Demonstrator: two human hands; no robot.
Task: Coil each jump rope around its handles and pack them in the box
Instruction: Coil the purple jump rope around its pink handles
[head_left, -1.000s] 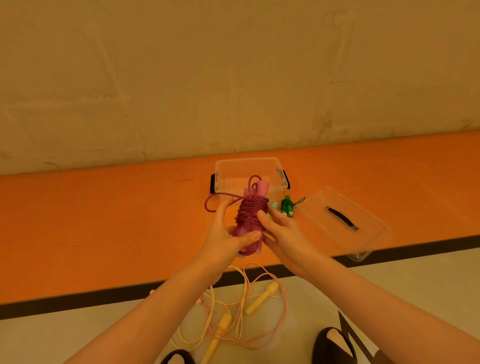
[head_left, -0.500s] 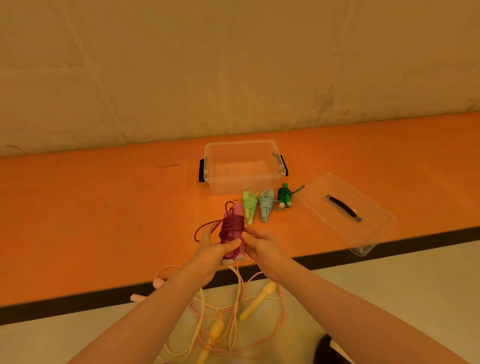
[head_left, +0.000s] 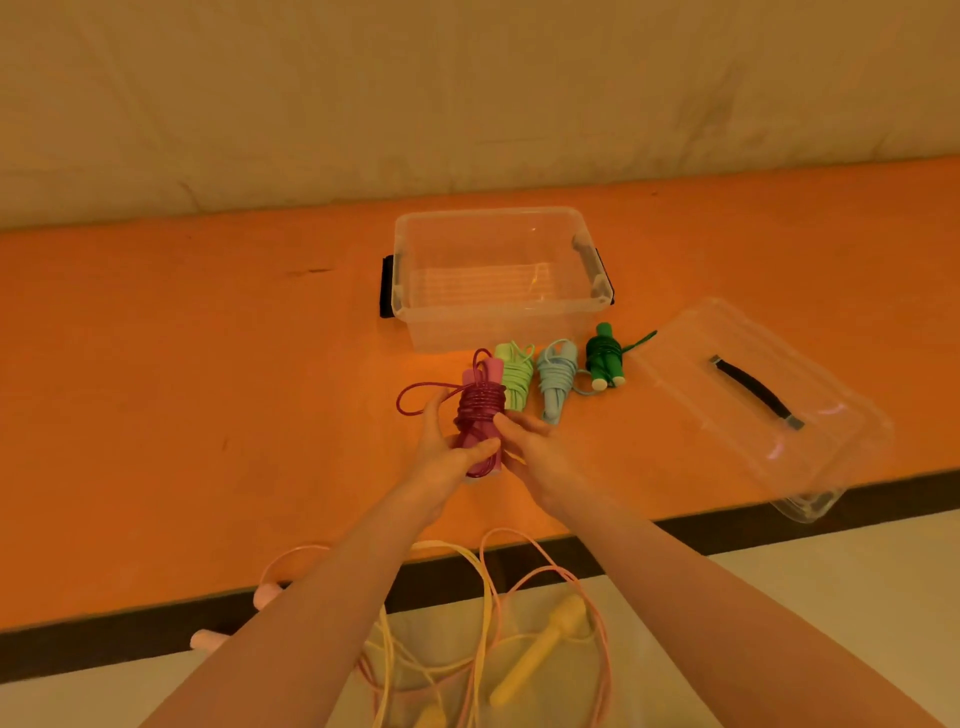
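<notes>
Both hands hold a pink-handled jump rope (head_left: 479, 410) with dark red cord coiled round its handles, low over the orange surface. My left hand (head_left: 447, 452) grips the handles from the left, thumb across the front. My right hand (head_left: 530, 449) pinches the bundle from the right. A loose cord loop sticks out to the left. Beside it lie three coiled ropes: light green (head_left: 515, 376), light blue (head_left: 556, 379) and dark green (head_left: 603, 361). The clear box (head_left: 493, 317) stands open just behind them, with nothing inside.
The clear lid (head_left: 753, 405) with a black handle lies to the right, overhanging the orange surface's front edge. On the pale floor below lie uncoiled yellow (head_left: 535, 654) and pink (head_left: 597, 613) ropes, tangled together. A wall rises behind the box.
Both hands have brought the coiled pink rope down from in front of the box to just above the orange surface, left of the light green bundle. The view has tilted down.
</notes>
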